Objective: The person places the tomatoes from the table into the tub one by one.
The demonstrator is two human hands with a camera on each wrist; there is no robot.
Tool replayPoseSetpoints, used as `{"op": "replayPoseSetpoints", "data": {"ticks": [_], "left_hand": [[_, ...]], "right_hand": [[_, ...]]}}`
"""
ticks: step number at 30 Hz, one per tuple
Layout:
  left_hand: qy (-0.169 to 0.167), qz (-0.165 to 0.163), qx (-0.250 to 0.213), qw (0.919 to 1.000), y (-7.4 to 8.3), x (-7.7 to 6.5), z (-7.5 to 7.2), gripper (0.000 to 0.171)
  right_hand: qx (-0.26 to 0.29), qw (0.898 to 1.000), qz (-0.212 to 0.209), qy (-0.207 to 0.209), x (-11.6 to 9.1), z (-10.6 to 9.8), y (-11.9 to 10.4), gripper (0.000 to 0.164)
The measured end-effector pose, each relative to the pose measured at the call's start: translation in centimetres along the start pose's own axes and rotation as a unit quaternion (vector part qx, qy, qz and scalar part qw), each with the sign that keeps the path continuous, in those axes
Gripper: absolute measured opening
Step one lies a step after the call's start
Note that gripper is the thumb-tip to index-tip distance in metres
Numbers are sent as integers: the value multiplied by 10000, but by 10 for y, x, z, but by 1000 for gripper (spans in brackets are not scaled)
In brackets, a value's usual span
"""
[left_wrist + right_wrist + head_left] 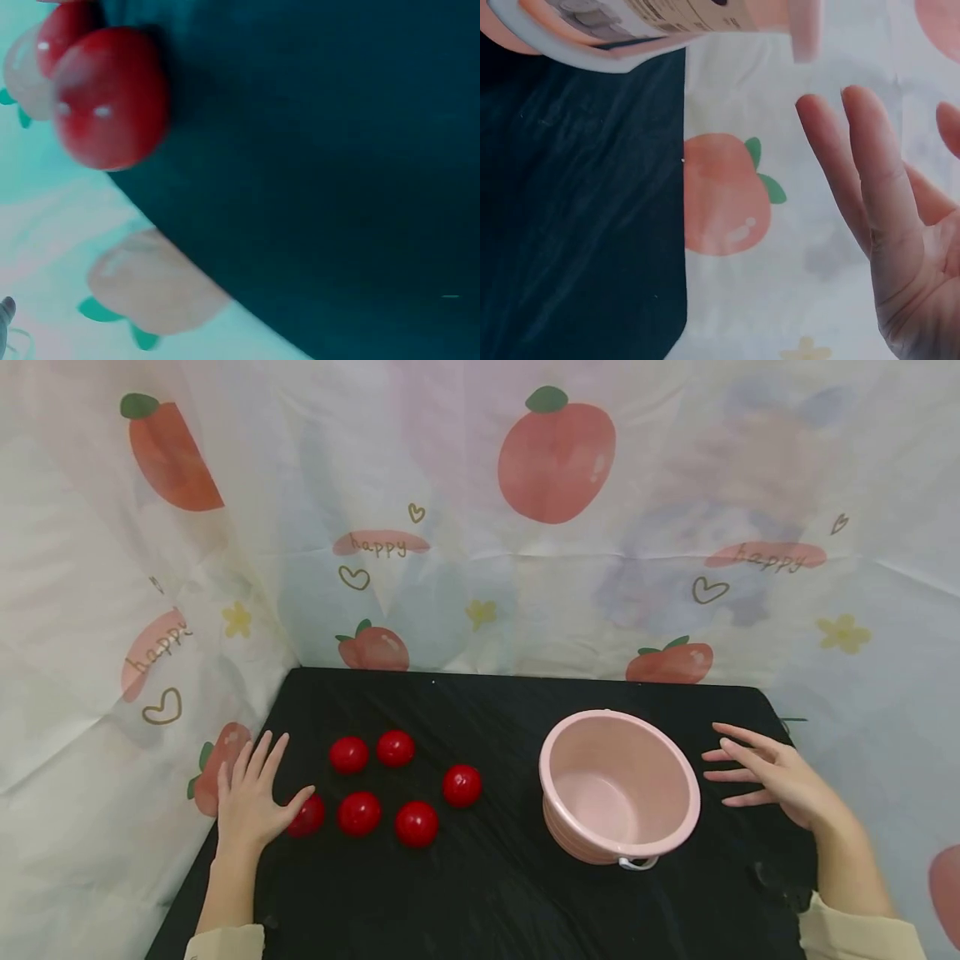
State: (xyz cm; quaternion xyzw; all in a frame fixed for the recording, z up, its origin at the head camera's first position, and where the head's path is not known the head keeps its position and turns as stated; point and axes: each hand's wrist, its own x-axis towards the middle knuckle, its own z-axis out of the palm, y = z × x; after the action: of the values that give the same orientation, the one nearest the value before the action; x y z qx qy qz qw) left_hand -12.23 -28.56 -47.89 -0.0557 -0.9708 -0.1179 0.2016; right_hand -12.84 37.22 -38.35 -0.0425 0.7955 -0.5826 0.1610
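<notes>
Several shiny red balls point(359, 814) lie loosely grouped on the left half of a black-covered table. My left hand point(251, 802) hovers at the table's left side, fingers spread. Its thumb overlaps the leftmost ball point(307, 818) in the head view, and nothing is gripped. Two red balls show in the left wrist view, the nearer ball point(112, 97) in front of the other. A pink bucket point(558, 835) with a pale handle stands right of the balls. My right hand point(783, 777) is held to its right with fingers extended and holding nothing; the right wrist view shows these fingers point(885, 180) below the bucket's rim point(805, 34).
The black table cover point(487, 902) ends at a straight far edge. Behind it and along the left hangs a pale curtain point(465, 468) printed with fruit, hearts and the word "happy". A dark, blurred object point(765, 877) lies near my right sleeve.
</notes>
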Motion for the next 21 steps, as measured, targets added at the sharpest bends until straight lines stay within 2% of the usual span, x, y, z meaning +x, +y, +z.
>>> {"op": "replayPoseSetpoints", "data": {"ticks": [5, 11, 21], "left_hand": [[-385, -168, 43, 9991, -10, -21, 10, 87], [-784, -310, 110, 9964, -17, -44, 23, 89], [-1191, -440, 83, 9919, -19, -57, 38, 85]], "right_hand": [[123, 9997, 94, -171, 2, 4, 7, 35], [21, 9996, 269, 10, 4, 10, 11, 35], [-200, 9982, 527, 214, 9, 18, 17, 51]]}}
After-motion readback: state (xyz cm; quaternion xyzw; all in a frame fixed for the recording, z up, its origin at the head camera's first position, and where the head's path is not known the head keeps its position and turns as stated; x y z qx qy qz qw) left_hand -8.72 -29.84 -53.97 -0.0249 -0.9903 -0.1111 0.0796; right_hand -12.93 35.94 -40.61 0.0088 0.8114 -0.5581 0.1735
